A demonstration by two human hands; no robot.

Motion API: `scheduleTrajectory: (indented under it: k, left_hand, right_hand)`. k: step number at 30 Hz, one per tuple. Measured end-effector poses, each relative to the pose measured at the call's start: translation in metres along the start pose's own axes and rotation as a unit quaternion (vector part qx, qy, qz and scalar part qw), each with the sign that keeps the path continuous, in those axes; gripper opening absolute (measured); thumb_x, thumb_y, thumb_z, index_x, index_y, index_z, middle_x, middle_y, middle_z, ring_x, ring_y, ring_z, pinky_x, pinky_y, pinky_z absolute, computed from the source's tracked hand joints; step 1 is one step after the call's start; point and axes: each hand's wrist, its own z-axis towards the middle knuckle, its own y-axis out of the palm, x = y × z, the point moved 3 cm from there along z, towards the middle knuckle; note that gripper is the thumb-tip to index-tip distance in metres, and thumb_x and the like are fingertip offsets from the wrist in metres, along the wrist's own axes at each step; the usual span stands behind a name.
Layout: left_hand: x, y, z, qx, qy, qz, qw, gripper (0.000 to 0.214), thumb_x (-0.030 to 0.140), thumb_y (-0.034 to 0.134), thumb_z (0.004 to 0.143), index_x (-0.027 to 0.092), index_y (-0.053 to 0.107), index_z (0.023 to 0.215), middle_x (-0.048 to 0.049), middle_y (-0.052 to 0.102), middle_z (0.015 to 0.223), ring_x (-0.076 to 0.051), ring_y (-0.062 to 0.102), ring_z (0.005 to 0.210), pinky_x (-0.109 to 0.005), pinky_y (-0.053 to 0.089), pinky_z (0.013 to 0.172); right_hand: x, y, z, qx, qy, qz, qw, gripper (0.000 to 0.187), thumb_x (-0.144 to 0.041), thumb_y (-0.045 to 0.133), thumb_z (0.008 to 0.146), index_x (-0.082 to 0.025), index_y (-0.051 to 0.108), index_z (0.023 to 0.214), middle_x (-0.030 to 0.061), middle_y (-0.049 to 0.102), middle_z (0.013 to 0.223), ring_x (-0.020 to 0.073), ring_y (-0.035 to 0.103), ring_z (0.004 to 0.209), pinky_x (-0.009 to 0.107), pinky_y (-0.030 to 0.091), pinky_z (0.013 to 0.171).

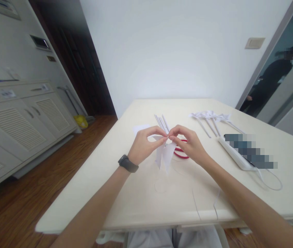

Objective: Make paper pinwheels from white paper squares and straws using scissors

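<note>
A cut and folded piece of white paper (167,155) hangs over the middle of the table, its pointed flaps facing down. My left hand (148,143), with a black watch on the wrist, pinches its top edge between thumb and forefinger. Fingertip to fingertip with it, my right hand (187,141) is also closed in a pinch at the same spot. Whatever small part lies between the fingertips is hidden. Red scissor handles (181,154) show behind my right hand; the blades cannot be seen. Just beyond the hands lie several thin white paper sticks (162,122).
White paper pinwheel-like shapes on sticks (209,115) lie at the back right. A blurred dark device (249,150) rests on a white block (235,155) with a cable. Thin white strands (215,206) cross the near table. A flat paper sheet (140,128) lies left. A person (272,79) stands beyond the doorway.
</note>
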Motion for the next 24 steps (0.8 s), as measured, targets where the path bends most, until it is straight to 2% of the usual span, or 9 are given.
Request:
scheduleTrajectory:
  k: [9,15,19,24]
  left_hand:
    - [-0.002,0.001,0.000,-0.005,-0.011,-0.025,1.000,0.016,0.031,0.057,0.079,0.016,0.063,0.081,-0.0048,0.066,0.085,-0.018,0.061,0.085,-0.031,0.045,0.082]
    - [0.005,0.001,-0.002,0.023,0.021,0.061,0.998,0.010,0.024,0.055,0.080,0.018,0.063,0.083,-0.0030,0.066,0.089,-0.018,0.060,0.088,-0.030,0.044,0.084]
    - [0.009,0.001,-0.003,0.038,0.053,0.071,0.995,0.008,0.021,0.054,0.081,0.019,0.062,0.080,-0.0040,0.066,0.094,-0.018,0.058,0.096,-0.031,0.042,0.090]
    - [0.011,0.001,-0.002,0.051,0.083,0.084,0.992,0.006,0.019,0.056,0.079,0.018,0.061,0.077,-0.0053,0.064,0.093,-0.018,0.057,0.095,-0.032,0.042,0.089]
  right_hand:
    - [0.001,0.000,0.001,0.000,0.009,0.015,1.000,0.006,-0.021,0.053,0.084,-0.018,0.056,0.080,0.0014,0.058,0.078,0.0130,0.054,0.072,0.026,0.043,0.070]
    - [0.000,0.002,-0.001,0.013,0.009,-0.008,1.000,0.005,-0.019,0.051,0.084,-0.019,0.056,0.081,0.0014,0.058,0.078,0.0127,0.054,0.071,0.027,0.043,0.070]
    - [0.001,0.001,-0.001,0.025,0.008,-0.009,1.000,0.006,-0.021,0.052,0.084,-0.019,0.057,0.081,0.0018,0.060,0.078,0.0133,0.055,0.070,0.027,0.044,0.070]
    - [0.001,-0.001,-0.001,0.021,0.009,-0.003,1.000,0.006,-0.021,0.054,0.083,-0.019,0.057,0.079,0.0016,0.060,0.077,0.0130,0.055,0.070,0.026,0.044,0.069]
